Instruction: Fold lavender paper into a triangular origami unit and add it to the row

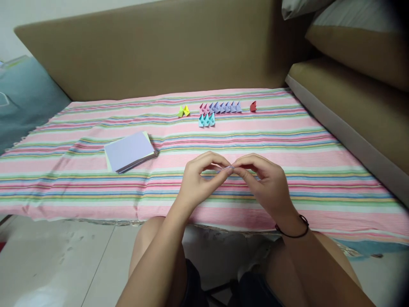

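My left hand (200,179) and my right hand (263,181) meet over the striped cloth (79,187), fingertips pinched together on a small folded piece of pale purple paper (227,168). Most of the paper is hidden between the fingers. A black band circles my right wrist. To the left lies a stack of coloured paper sheets (130,151) with a lilac sheet on top. Farther back stand small folded paper pieces: two yellow-green ones (183,111), pink and purple ones in a row (221,107), blue ones (206,120) and one red piece (253,106).
The striped cloth covers a low bed with a tan headboard (153,51) behind. Tan cushions (351,89) and pillows are stacked at the right. My knees are below the bed's front edge, over a pale tiled floor (57,260).
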A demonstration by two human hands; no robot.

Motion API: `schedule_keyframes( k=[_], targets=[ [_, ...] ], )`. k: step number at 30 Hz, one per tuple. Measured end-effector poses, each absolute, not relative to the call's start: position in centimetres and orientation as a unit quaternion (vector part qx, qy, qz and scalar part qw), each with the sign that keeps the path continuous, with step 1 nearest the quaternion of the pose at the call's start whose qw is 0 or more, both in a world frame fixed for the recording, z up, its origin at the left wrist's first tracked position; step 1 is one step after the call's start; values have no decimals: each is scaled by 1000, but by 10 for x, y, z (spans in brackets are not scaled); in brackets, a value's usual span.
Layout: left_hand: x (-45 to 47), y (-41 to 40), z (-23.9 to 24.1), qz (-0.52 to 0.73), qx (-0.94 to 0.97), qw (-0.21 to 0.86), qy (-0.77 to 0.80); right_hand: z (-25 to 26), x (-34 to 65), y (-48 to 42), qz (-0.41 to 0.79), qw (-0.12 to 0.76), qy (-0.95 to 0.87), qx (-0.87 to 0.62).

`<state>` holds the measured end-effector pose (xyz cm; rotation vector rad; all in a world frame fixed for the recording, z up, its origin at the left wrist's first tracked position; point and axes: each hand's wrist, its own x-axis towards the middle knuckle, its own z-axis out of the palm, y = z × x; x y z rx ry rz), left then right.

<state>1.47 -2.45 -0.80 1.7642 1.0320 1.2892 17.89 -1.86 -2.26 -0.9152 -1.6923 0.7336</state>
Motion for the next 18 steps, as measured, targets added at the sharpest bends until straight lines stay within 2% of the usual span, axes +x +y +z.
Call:
schedule_keyframes(
  k=[3, 6, 18],
  targets=[
    [13, -24, -7, 480, 654, 442, 382, -23, 178, -19, 416, 499, -670, -359],
    [12, -24, -8, 478, 637, 480, 368, -21, 178, -19, 483, 480, -648, -340],
    [12, -20, -9, 519, 604, 481, 366, -19, 180, -18, 490, 500, -615, -362]
  ],
)
